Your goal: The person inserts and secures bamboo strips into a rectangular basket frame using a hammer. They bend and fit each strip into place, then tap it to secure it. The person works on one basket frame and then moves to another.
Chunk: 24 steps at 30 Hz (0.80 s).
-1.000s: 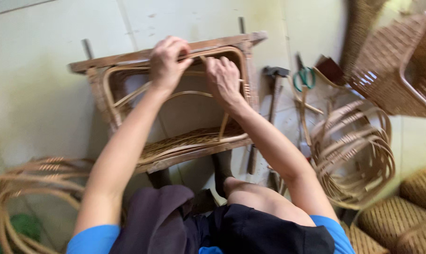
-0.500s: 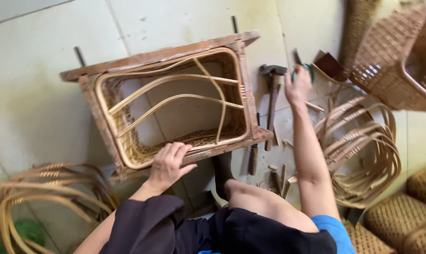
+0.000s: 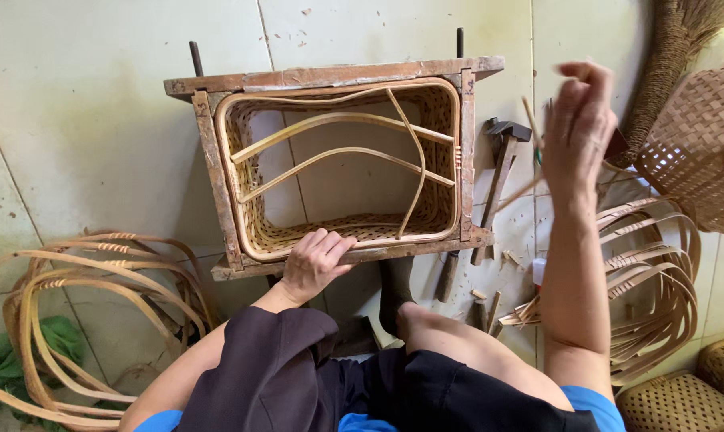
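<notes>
Open basket (image 3: 342,228) mouth, crossed by bent cane ribs (image 3: 338,152); hammer (image 3: 502,156) alongside.

Frames: I'm seeing one wooden frame (image 3: 330,78)
Baskets: one sitting in it (image 3: 438,160), one at right (image 3: 698,152)
Hammers: one lying (image 3: 502,160)
Hands: I'm using two, left (image 3: 314,262), right (image 3: 578,128)

Left hand (image 3: 314,264) rests on basket frame (image 3: 218,192); right hand (image 3: 578,128) raised.

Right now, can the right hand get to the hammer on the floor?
Probably yes. The right hand is raised just right of the hammer, which lies in the open on the tiles beside the wooden frame. Nothing covers it. The hand seems to pinch a thin stick, so its grip may not be free.
</notes>
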{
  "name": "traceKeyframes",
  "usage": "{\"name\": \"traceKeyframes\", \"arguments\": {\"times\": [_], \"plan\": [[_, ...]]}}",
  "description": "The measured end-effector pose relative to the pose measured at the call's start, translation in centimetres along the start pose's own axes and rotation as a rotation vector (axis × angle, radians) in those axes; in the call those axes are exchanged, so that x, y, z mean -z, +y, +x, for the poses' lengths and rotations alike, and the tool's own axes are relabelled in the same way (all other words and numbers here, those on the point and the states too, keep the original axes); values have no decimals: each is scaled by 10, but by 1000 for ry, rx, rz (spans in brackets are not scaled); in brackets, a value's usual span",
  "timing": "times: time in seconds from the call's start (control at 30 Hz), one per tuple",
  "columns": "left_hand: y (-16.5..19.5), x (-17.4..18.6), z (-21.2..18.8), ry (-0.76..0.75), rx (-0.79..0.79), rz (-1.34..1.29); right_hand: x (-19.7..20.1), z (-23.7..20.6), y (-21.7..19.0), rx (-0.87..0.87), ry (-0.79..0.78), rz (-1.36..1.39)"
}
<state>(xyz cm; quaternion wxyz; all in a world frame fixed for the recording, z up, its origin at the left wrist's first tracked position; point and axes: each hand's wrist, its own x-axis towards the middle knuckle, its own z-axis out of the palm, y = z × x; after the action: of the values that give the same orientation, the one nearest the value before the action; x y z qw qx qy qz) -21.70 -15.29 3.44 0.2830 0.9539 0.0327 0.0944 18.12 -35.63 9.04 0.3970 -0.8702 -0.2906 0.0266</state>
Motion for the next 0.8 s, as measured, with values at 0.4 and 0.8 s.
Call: {"name": "traceKeyframes", "arguments": {"times": [0.4,0.8], "plan": [[-4,-4,1,4,-36,-16,-189,-35,-94,-161,-153,412],[-111,-13,145,342,21,177,-215,-25,-76,-46,-391,74]]}}
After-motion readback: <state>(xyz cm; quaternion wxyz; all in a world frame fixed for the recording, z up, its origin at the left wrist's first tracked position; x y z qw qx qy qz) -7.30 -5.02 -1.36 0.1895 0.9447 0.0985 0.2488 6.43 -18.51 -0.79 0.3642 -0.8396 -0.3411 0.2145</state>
